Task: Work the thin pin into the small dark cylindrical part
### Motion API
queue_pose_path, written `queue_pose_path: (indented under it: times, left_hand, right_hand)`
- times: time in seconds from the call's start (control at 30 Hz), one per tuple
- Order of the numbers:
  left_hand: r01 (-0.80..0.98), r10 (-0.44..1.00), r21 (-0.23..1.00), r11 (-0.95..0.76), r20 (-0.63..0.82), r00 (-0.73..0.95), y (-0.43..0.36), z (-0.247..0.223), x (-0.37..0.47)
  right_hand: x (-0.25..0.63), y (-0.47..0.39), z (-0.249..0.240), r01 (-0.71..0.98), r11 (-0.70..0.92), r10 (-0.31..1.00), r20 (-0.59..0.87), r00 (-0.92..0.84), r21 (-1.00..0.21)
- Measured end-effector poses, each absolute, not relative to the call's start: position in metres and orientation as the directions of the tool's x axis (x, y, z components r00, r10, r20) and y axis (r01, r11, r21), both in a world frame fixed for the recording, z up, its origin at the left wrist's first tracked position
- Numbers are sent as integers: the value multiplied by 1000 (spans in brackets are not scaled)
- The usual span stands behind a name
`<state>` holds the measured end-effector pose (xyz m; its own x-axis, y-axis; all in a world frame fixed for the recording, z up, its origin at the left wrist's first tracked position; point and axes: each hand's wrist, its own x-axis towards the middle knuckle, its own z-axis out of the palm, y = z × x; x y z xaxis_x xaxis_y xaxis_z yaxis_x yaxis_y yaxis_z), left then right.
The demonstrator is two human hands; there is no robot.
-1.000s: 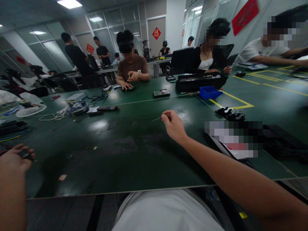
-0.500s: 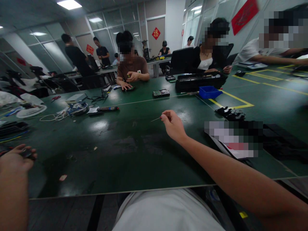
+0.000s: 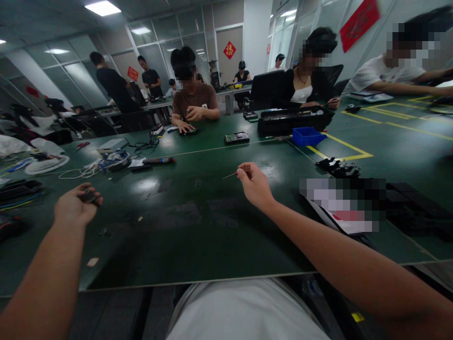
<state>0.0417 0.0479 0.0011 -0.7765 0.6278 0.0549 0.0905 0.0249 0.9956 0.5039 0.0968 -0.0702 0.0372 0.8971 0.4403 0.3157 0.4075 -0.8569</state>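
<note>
My right hand (image 3: 257, 185) is closed in a pinch above the green tabletop (image 3: 170, 245). Out of its fingertips, pointing left, sticks a thin metal rod with a red end (image 3: 230, 176); the rest of it is hidden in the fingers, so its exact kind is unclear. Over the left part of the table, my left hand (image 3: 75, 207) has its fingers curled round a small dark object (image 3: 89, 195), blurred and partly covered. Some distance ahead of my right hand lies a hard drive (image 3: 237, 137). Between and below the hands are small scraps (image 3: 92, 262).
At left are a white fan grille (image 3: 47, 164), tangled cables (image 3: 115, 159) and a dark pen-shaped tool (image 3: 159, 161). A blue bin (image 3: 308, 136) and a long black case (image 3: 293, 122) stand ahead. On the right lie a blurred-out flat item (image 3: 339, 208) and black parts (image 3: 417, 208). Co-workers sit across.
My left hand has moved right and slightly up from the left edge, carrying the small dark object. My right hand and the rod have stayed in place.
</note>
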Motion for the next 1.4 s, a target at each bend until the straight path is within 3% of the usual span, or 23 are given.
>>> queue_pose_path:
  times: [0.1,0.2,0.4,0.57,0.67,0.87,1.0,1.2,1.4]
  left_hand:
    - [-129,723,991,-45,-57,-688,66,0,78]
    - [-172,825,982,-82,-30,-564,80,-3,124]
    - [-121,976,993,-7,-19,-215,96,-14,221]
    - [-96,999,995,-41,41,3,92,-21,286]
    - [27,989,996,-80,76,125,86,-31,312]
    - [403,972,896,-187,110,208,84,-66,323]
    - [557,948,775,-300,176,265,84,-82,318]
    - [599,920,699,-391,292,261,85,-83,312]
    - [582,922,715,-387,311,231,86,-81,308]
  right_hand:
    - [504,97,-71,331,415,890,453,46,-848]
    - [504,97,-72,331,415,889,455,49,-848]
    - [504,94,-67,329,415,890,453,45,-848]
    - [505,86,-57,389,383,900,433,45,-838]
    - [505,84,-55,408,392,892,449,51,-825]
    - [503,84,-57,364,400,893,447,51,-841]
    - [502,84,-58,310,409,894,445,50,-858]
    - [502,86,-63,213,450,883,468,37,-867]
    - [502,88,-65,225,446,886,464,29,-866]
